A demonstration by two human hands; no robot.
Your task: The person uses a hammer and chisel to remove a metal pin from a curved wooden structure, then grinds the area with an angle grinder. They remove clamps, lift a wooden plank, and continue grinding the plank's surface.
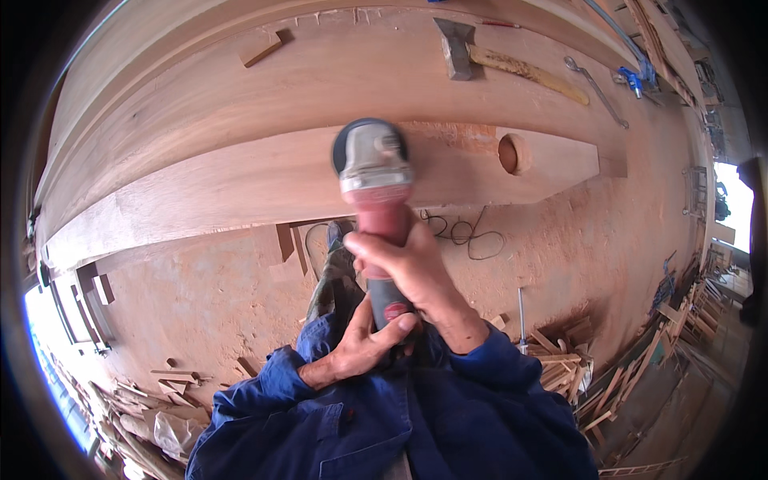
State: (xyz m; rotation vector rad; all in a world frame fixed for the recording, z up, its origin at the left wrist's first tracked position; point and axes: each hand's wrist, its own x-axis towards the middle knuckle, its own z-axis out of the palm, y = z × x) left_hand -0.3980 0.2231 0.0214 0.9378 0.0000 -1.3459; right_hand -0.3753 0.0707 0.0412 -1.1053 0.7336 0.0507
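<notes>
Both my hands are on a red and grey angle grinder point(381, 210) with a dark round disc point(343, 150) at its head. My right hand point(414, 270) wraps around the red body. Lower down, my left hand point(366, 339) grips the dark rear end, its thumb beside a red round mark. The grinder's head appears over a long wooden plank point(270, 174) with a round hole point(510, 155) near its right end; whether the disc touches the wood, I cannot tell. Slight blur covers the tool's head.
Behind the plank, a hammer-like tool point(459, 51) with a wooden handle, a wrench point(600, 93) and a small wood block point(262, 49) lie on a wooden surface. A dark cord point(462, 231) coils below the plank. Wood scraps point(564, 360) pile at lower right. Blue clamps point(633, 81) sit at upper right.
</notes>
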